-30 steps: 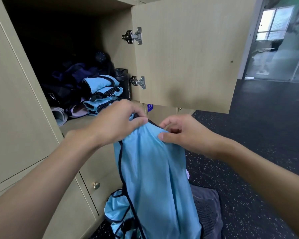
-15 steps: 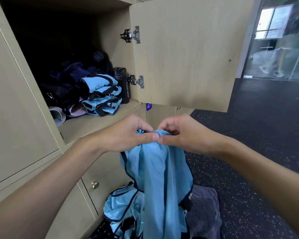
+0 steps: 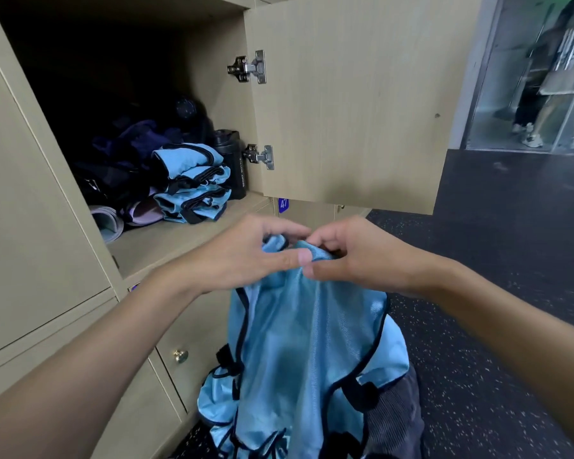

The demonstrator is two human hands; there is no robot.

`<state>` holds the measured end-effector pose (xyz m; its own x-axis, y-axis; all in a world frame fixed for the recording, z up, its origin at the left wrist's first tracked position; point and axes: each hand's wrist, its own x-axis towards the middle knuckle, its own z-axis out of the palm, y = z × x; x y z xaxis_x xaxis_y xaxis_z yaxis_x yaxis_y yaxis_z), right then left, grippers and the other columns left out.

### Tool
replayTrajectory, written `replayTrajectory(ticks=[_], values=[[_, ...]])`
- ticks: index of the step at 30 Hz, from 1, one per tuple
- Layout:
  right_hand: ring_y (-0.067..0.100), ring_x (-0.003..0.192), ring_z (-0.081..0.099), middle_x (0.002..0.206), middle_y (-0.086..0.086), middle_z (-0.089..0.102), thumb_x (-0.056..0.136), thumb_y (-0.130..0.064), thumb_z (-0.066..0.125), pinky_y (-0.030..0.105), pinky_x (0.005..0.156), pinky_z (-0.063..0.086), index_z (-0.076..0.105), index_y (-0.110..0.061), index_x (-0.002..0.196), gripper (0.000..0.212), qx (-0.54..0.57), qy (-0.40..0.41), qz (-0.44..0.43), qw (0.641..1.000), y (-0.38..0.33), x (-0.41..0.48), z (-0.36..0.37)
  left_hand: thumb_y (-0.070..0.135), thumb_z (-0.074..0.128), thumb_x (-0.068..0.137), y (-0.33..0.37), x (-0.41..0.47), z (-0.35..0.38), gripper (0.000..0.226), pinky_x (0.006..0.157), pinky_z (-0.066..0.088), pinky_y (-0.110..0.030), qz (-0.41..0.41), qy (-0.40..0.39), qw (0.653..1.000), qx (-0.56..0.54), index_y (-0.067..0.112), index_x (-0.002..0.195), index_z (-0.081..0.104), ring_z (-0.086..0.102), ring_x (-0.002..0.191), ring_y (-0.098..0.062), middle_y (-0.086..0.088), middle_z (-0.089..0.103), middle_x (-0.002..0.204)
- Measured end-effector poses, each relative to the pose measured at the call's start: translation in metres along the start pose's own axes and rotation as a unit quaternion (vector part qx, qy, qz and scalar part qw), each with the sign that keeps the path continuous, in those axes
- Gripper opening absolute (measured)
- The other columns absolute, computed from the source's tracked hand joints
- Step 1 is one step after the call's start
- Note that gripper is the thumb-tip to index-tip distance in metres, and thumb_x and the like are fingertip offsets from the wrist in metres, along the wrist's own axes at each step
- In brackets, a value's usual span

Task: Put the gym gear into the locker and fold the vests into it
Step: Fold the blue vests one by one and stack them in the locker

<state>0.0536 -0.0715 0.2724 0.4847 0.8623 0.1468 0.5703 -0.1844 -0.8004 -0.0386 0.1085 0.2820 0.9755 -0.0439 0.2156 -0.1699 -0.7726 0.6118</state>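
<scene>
A light blue vest (image 3: 309, 346) with dark trim hangs in front of the locker. My left hand (image 3: 246, 256) and my right hand (image 3: 355, 256) pinch its top edge side by side, fingertips almost touching. Inside the open locker (image 3: 166, 243), folded blue vests (image 3: 193, 182) are stacked on the shelf. Dark clothing (image 3: 126, 154) and a black sport bottle (image 3: 232, 164) sit behind and beside them. More blue vests (image 3: 222, 409) lie in a heap on the floor below.
The locker door (image 3: 352, 101) stands open to the right. A rolled grey item (image 3: 108, 221) lies at the shelf's left. A dark grey cloth (image 3: 391, 422) lies on the speckled floor (image 3: 497, 326). Shut lower lockers with a brass knob (image 3: 180, 355) are underneath. People stand behind glass at far right.
My hands have come together at the vest's top, bunching the cloth between them. The vest hangs more gathered than a second ago.
</scene>
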Motion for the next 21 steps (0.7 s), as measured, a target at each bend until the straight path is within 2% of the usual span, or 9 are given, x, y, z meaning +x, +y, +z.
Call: replayTrajectory(ticks=[2, 4, 7, 11, 14, 16, 18, 19, 21], values=[[0.01, 0.068, 0.052, 0.079, 0.01, 0.07, 0.088, -0.01, 0.072, 0.027, 0.069, 0.041, 0.068, -0.012, 0.09, 0.005, 0.005, -0.006, -0.005, 1.0, 0.0, 0.0, 0.0, 0.027, 0.063, 0.095, 0.003, -0.001, 0.006, 0.02, 0.055, 0.037, -0.008, -0.01, -0.033, 0.998, -0.053, 0.017, 0.108, 0.075, 0.052, 0.056, 0.003, 0.02, 0.061, 0.066], [0.011, 0.071, 0.056, 0.089, 0.014, 0.073, 0.088, -0.01, 0.072, 0.03, 0.072, 0.045, 0.066, -0.01, 0.096, 0.01, 0.003, -0.01, -0.001, 1.0, 0.003, -0.002, -0.002, 0.028, 0.064, 0.095, -0.001, -0.001, 0.004, 0.02, 0.048, 0.031, -0.011, -0.04, -0.041, 0.997, -0.047, 0.012, 0.098, 0.076, 0.041, 0.047, 0.001, 0.017, 0.052, 0.055], [0.009, 0.071, 0.06, 0.093, 0.011, 0.075, 0.088, -0.009, 0.072, 0.026, 0.072, 0.05, 0.065, -0.014, 0.099, 0.014, 0.007, -0.016, 0.011, 1.0, 0.007, -0.005, -0.007, 0.025, 0.068, 0.093, -0.006, -0.001, 0.002, 0.016, 0.058, 0.04, -0.012, -0.05, -0.033, 0.998, -0.017, 0.013, 0.089, 0.078, 0.051, 0.059, 0.001, 0.011, 0.066, 0.068], [0.016, 0.075, 0.068, 0.092, 0.013, 0.076, 0.088, -0.008, 0.071, 0.031, 0.072, 0.056, 0.063, -0.012, 0.107, 0.021, 0.015, -0.025, 0.038, 0.999, 0.008, -0.009, -0.015, 0.026, 0.064, 0.094, -0.021, 0.004, -0.005, 0.023, 0.059, 0.043, -0.029, -0.051, 0.038, 0.993, 0.097, 0.016, 0.075, 0.07, 0.048, 0.057, -0.011, 0.003, 0.059, 0.066], [0.021, 0.077, 0.071, 0.09, 0.011, 0.076, 0.089, -0.007, 0.071, 0.037, 0.07, 0.058, 0.063, -0.015, 0.107, 0.021, 0.017, -0.022, 0.048, 0.998, 0.008, -0.011, -0.019, 0.031, 0.065, 0.092, -0.029, 0.005, -0.013, 0.021, 0.069, 0.049, -0.036, -0.047, 0.081, 0.981, 0.171, 0.021, 0.073, 0.068, 0.058, 0.068, -0.013, 0.005, 0.066, 0.071], [0.024, 0.078, 0.07, 0.091, 0.011, 0.076, 0.089, -0.006, 0.071, 0.046, 0.074, 0.058, 0.061, -0.016, 0.107, 0.023, 0.021, -0.022, 0.042, 0.999, 0.005, -0.012, -0.019, 0.035, 0.071, 0.089, -0.021, 0.004, -0.008, 0.007, 0.077, 0.05, -0.021, -0.034, 0.068, 0.99, 0.121, 0.028, 0.088, 0.073, 0.062, 0.081, -0.003, 0.012, 0.071, 0.088], [0.02, 0.076, 0.07, 0.09, 0.009, 0.076, 0.088, -0.004, 0.07, 0.039, 0.072, 0.058, 0.059, -0.014, 0.108, 0.025, 0.033, -0.022, 0.026, 0.999, 0.002, -0.011, -0.016, 0.039, 0.074, 0.085, -0.01, 0.004, 0.002, 0.034, 0.088, 0.044, -0.007, -0.031, 0.019, 0.999, 0.035, 0.03, 0.117, 0.069, 0.061, 0.099, 0.007, 0.021, 0.068, 0.111], [0.017, 0.073, 0.068, 0.087, 0.007, 0.076, 0.088, -0.003, 0.07, 0.035, 0.069, 0.056, 0.058, -0.013, 0.109, 0.026, 0.036, -0.019, 0.019, 0.999, 0.001, -0.011, -0.015, 0.04, 0.074, 0.083, -0.007, 0.005, 0.006, 0.042, 0.086, 0.047, -0.011, -0.032, -0.012, 0.999, -0.017, 0.026, 0.122, 0.068, 0.063, 0.097, 0.004, 0.02, 0.069, 0.109], [0.019, 0.068, 0.059, 0.08, 0.006, 0.072, 0.088, -0.005, 0.071, 0.037, 0.065, 0.048, 0.056, -0.015, 0.108, 0.027, 0.033, -0.015, 0.014, 0.999, 0.001, -0.01, -0.013, 0.037, 0.073, 0.084, -0.005, 0.004, 0.012, 0.032, 0.061, 0.044, -0.02, -0.026, -0.053, 0.996, -0.072, 0.014, 0.106, 0.074, 0.055, 0.067, -0.007, 0.009, 0.065, 0.079]])
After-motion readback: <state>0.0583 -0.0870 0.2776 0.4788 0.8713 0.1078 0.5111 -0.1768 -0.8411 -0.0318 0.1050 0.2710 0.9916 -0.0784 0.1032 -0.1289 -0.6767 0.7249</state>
